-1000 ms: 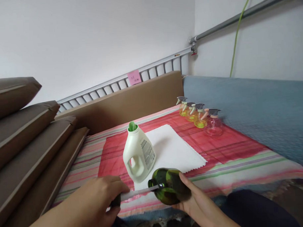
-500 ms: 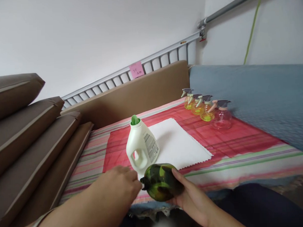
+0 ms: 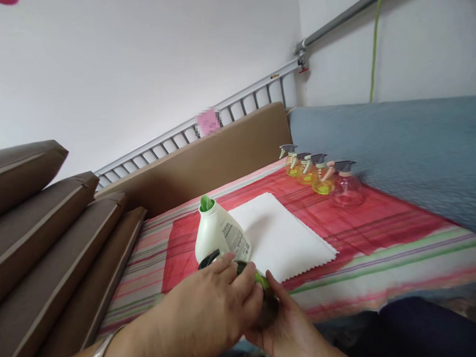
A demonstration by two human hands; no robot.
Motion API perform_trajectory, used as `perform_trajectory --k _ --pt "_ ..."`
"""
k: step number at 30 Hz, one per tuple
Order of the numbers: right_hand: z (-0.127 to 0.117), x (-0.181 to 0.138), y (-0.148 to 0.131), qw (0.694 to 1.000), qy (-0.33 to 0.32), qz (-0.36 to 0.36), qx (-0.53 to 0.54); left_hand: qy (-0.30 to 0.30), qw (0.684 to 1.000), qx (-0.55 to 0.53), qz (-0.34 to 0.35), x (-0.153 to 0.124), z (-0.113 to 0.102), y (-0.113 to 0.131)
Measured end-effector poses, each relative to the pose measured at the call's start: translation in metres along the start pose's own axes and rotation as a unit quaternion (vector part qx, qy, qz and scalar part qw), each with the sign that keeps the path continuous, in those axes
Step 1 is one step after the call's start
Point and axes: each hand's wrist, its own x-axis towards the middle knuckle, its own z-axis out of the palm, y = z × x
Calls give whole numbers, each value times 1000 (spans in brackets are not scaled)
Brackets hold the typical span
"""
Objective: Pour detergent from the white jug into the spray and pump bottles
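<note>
My right hand cradles a dark green bottle from below, fingers wrapped round it. My left hand is closed over the bottle's top, covering its neck and black pump head. Most of the bottle is hidden between the two hands. Just behind them stands a white detergent jug with a green spout, on the edge of a white cloth.
A red striped cloth covers the surface. Several small spray bottles with yellow and pink liquid stand in a row at the back right. Brown cushions are stacked at left. A blue blanket lies at right.
My left hand pushed the pump's tube into the green bottle and has closed over its neck. The bottle tipped more upright and is mostly hidden by my hands.
</note>
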Motion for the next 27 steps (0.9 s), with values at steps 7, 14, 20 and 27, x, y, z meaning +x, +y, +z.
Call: perform_trajectory --k 7,14,20,27 --pt "6 5 -7 1000 -14 7 -14 273 927 -145 -215 -49 4 11" --pt "10 4 -6 997 44 -11 -56 382 599 -499 -496 -52 80 23" --pt "17 -1 5 991 57 -28 -114 419 506 -553 -512 -32 94 32" --pt "21 -24 7 971 -65 -25 -228 418 485 -592 -489 -55 87 31"
